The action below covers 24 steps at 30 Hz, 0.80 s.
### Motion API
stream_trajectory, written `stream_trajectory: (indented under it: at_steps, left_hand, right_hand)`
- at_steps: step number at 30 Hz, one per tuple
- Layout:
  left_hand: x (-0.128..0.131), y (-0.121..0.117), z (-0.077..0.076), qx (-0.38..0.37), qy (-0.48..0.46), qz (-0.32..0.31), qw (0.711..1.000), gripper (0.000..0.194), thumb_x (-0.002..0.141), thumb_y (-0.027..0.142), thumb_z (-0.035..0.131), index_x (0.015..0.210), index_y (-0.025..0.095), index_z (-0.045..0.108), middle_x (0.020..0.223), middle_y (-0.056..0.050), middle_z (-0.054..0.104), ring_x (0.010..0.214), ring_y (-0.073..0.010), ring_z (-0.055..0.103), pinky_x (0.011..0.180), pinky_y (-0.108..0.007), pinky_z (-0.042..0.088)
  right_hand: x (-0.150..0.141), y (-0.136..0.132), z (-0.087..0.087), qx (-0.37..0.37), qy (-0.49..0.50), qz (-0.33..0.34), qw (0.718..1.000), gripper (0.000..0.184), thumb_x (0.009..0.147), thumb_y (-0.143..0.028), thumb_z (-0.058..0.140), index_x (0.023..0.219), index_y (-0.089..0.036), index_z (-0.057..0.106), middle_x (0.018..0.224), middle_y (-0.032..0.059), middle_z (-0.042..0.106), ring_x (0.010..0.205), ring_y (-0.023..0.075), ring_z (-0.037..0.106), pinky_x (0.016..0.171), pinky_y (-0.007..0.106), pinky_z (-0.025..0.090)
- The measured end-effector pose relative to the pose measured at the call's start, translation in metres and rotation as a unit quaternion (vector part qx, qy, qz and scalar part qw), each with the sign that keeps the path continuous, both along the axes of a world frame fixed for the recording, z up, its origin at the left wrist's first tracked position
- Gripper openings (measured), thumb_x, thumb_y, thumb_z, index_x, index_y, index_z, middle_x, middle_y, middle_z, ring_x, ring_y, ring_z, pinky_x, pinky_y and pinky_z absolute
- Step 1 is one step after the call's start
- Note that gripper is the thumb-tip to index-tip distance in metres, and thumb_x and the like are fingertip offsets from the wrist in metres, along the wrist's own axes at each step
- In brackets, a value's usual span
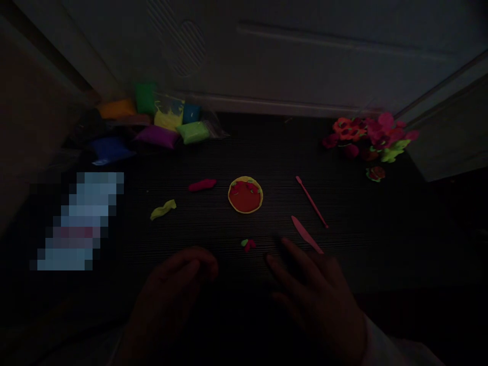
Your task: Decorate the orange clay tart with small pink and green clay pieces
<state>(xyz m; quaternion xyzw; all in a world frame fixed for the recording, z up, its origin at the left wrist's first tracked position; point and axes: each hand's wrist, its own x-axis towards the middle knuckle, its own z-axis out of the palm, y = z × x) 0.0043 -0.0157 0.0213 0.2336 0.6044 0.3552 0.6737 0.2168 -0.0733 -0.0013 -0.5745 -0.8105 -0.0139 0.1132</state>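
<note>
In the dim head view, a small clay disc [246,201] with a red-orange face and yellow rim lies mid-table, with red and green bits along its far edge. Nearer me sits a little red clay piece with a green tip [248,245], between my hands. My left hand [179,279] is left of it, fingers curled in and thumb pressed near them; whatever may be inside is hidden. On the right, my right hand [316,290] is open, fingers spread and pointing at the small piece without touching it. A pink plastic knife [306,234] lies just beyond its fingers.
A thin pink stick tool [311,202] lies past the knife. Left of the disc are a red clay roll [202,185] and a yellow clay strip [163,209]. Coloured clay packets [158,137] fill the back left; clay flowers [381,132] stand back right. A blurred-out panel [82,218] is at left.
</note>
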Motion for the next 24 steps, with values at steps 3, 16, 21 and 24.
stream_trajectory:
  at_steps: [3,16,21,24]
  left_hand:
    - [-0.0013,-0.0012,-0.0018,0.003,-0.009,0.0,1.0,0.017,0.054,0.032,0.071,0.058,0.016,0.065,0.06,-0.002,0.061,0.06,-0.0135,0.053,0.055,-0.021,0.043]
    - [0.0001,0.0001,0.0007,-0.003,0.011,0.002,1.0,0.015,0.052,0.03,0.071,0.058,0.016,0.065,0.06,-0.003,0.062,0.06,-0.0147,0.054,0.053,-0.022,0.043]
    - [0.0007,-0.0008,0.0016,0.008,0.006,0.0,1.0,0.016,0.053,0.03,0.07,0.056,0.016,0.065,0.059,-0.003,0.061,0.059,-0.0142,0.054,0.053,-0.021,0.043]
    - [0.0003,-0.0017,0.0014,0.005,0.003,-0.002,1.0,0.016,0.054,0.03,0.07,0.058,0.016,0.066,0.06,-0.003,0.062,0.061,-0.0141,0.054,0.054,-0.02,0.043]
  right_hand:
    - [0.0011,0.0004,0.0006,0.005,-0.005,-0.019,1.0,0.036,0.077,-0.039,0.051,0.11,-0.023,0.057,0.125,0.0116,0.047,0.092,0.024,0.049,0.074,0.039,0.039]
    - [-0.0008,-0.0009,0.0009,0.006,-0.005,-0.013,1.0,0.035,0.077,-0.041,0.051,0.107,-0.026,0.059,0.122,0.0099,0.05,0.09,0.023,0.05,0.074,0.038,0.039]
    - [0.0007,-0.0019,0.0009,0.001,-0.007,0.004,1.0,0.035,0.078,-0.04,0.049,0.109,-0.028,0.057,0.122,0.0091,0.05,0.089,0.0231,0.05,0.074,0.039,0.039]
    - [0.0008,-0.0019,0.0016,-0.012,-0.01,-0.022,1.0,0.037,0.078,-0.041,0.049,0.111,-0.026,0.057,0.126,0.0107,0.046,0.09,0.0238,0.05,0.073,0.039,0.039]
